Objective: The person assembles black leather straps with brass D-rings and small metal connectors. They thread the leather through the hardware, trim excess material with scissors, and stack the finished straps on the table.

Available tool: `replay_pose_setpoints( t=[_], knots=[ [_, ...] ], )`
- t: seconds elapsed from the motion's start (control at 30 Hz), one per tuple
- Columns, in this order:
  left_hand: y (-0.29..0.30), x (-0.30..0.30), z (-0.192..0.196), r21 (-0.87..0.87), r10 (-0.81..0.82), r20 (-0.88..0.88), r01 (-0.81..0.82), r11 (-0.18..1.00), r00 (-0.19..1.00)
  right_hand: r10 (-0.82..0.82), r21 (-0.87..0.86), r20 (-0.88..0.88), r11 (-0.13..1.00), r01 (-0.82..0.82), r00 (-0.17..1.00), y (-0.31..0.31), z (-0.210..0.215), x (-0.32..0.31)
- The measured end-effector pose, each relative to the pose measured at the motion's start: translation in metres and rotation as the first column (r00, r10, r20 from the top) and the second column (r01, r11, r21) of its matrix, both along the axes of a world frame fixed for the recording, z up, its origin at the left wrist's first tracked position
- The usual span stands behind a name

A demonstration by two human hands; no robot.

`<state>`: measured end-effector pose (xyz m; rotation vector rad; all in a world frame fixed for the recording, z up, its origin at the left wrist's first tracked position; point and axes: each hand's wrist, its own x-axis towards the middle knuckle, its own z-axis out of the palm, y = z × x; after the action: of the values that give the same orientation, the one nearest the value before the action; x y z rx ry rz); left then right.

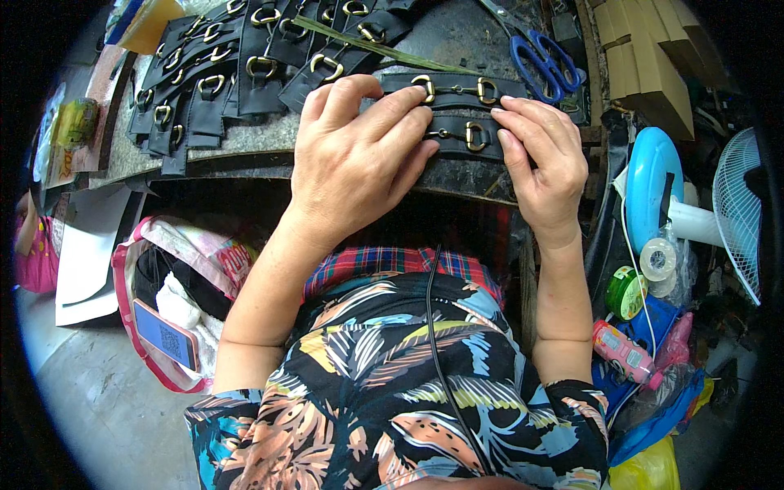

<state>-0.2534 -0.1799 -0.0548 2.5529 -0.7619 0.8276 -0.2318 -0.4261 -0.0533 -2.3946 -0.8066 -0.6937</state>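
1. You are in what looks like a small workshop.
2. Your counter carries a batch of black straps with metal rings.
3. Blue-handled scissors lie nearby; cardboard boxes crowd your right.

Worktable, grey speckled top w/ dark front edge, loaded w/ straps.
L side: overlapping pile of blk straps w/ brass-tone rings; thin green strip runs diag. over pile's R part. Nr. front edge: far strap & near strap, approx. parallel. R: blue-handled scissors, just beyond far strap's R end.
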Motion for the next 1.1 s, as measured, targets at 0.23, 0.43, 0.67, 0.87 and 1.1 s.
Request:
replay_pose_setpoints(
  t=[0.23,0.43,0.67,0.87,1.1],
  knots=[
    [0.0,-0.001,0.002,-0.012,-0.004,-0.01,0.004,1.0,1.0,0.013,-0.019,0.022,1.0,-0.013,1.0,-0.002,-0.001,0.0],
    [-0.002,-0.001,0.003,0.005,0.013,-0.023,-0.013,1.0,1.0,0.042,-0.088,0.013,0.995,-0.041,0.999,0.001,0.013,0.005],
    [-0.002,0.0,0.003,0.018,0.015,-0.012,-0.014,1.0,1.0,0.097,-0.198,0.05,0.976,-0.085,0.994,0.022,0.021,0.014],
    [-0.001,-0.001,0.003,0.022,0.014,-0.015,-0.013,1.0,1.0,0.124,-0.111,-0.017,0.986,-0.125,0.992,0.025,0.017,0.017],
    [-0.001,0.0,0.001,0.001,0.009,-0.012,-0.009,1.0,1.0,0.162,-0.17,0.045,0.974,-0.152,0.986,0.012,0.02,-0.004]
  ],
)
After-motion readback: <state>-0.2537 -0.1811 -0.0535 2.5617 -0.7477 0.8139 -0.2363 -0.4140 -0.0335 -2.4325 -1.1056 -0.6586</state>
